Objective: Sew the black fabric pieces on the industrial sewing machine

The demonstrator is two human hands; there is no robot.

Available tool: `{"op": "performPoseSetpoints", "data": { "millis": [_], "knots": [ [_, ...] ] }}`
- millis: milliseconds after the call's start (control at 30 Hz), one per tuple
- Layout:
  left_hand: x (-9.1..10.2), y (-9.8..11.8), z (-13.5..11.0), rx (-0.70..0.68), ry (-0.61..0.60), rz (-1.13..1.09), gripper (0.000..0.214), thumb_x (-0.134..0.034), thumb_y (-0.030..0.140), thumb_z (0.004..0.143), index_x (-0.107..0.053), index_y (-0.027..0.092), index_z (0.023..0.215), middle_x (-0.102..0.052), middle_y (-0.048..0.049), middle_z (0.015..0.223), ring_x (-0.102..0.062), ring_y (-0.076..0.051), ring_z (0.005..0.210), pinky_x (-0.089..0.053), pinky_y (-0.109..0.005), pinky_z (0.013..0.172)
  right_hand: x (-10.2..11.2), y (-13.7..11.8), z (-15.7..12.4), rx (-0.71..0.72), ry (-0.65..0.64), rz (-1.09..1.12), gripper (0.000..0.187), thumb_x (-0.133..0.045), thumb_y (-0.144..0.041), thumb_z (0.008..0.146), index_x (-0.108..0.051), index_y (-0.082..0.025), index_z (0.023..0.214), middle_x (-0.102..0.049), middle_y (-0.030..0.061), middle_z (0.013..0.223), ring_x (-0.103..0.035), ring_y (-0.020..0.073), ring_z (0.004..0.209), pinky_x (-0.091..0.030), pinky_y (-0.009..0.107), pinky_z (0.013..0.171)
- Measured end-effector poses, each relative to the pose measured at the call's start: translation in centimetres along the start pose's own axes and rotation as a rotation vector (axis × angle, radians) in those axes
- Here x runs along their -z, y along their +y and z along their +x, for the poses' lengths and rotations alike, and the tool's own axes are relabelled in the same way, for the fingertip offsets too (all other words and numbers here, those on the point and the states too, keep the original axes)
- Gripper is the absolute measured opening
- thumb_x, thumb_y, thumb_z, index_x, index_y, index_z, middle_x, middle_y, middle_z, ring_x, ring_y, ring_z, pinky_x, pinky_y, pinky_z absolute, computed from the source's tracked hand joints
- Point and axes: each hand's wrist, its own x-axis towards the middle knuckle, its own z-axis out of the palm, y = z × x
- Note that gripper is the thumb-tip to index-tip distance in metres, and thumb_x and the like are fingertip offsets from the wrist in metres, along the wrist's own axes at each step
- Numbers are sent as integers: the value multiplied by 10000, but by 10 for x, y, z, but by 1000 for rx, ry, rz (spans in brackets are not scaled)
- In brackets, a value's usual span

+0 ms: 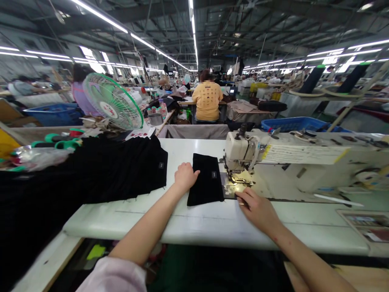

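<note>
A black fabric piece (pixel 204 182) with a small dark label lies flat on the white sewing table (pixel 194 225), just left of the needle area. My left hand (pixel 186 177) is closed at its left edge, the thumb over the cloth and the other fingers curled. My right hand (pixel 257 207) rests by the front of the metal needle plate, fingers bent together; a small gold-coloured bit shows under them, too small to name. Above the plate stands the head of the sewing machine (pixel 241 152), its presser foot (pixel 240 181) lit by a lamp.
A heap of black fabric pieces (pixel 121 170) covers the table's left side. Behind it are a green-rimmed fan (pixel 112 101) and thread spools (pixel 65 144). A blue basket (pixel 304 123) stands behind the machine. Farther ahead a person in a yellow top (pixel 207 99) sits facing away.
</note>
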Motion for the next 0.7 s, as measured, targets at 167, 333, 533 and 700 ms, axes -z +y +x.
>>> {"op": "performPoseSetpoints", "data": {
  "millis": [167,333,533,700],
  "knots": [
    [-16,-2,2,30,-9,-177,92,-614,251,870,-564,175,884,-669,-92,933,-648,-238,916,-503,-362,813,-2,1,-2,20,33,10,284,-409,-218,959,-680,-172,1030,-683,68,919,-669,174,683,-528,276,586],
    [9,-23,-4,36,113,-288,137,-635,222,863,-531,196,947,-663,-12,870,-658,-151,822,-517,-275,766,-21,13,-11,72,129,29,307,-401,-307,964,-685,-204,1021,-692,81,962,-679,187,658,-546,287,536],
    [85,-90,21,123,213,-210,226,-671,143,813,-512,190,966,-678,-71,955,-672,-205,925,-509,-330,849,-43,37,-16,135,129,59,317,-437,-405,959,-699,-250,1050,-709,81,983,-713,212,731,-545,259,474],
    [106,-127,17,193,208,-95,279,-656,103,804,-518,151,1041,-692,-137,1002,-682,-262,989,-504,-370,887,-57,48,-18,165,200,97,272,-512,-411,909,-729,-282,1011,-731,67,952,-725,237,775,-552,268,469]
  ]
}}
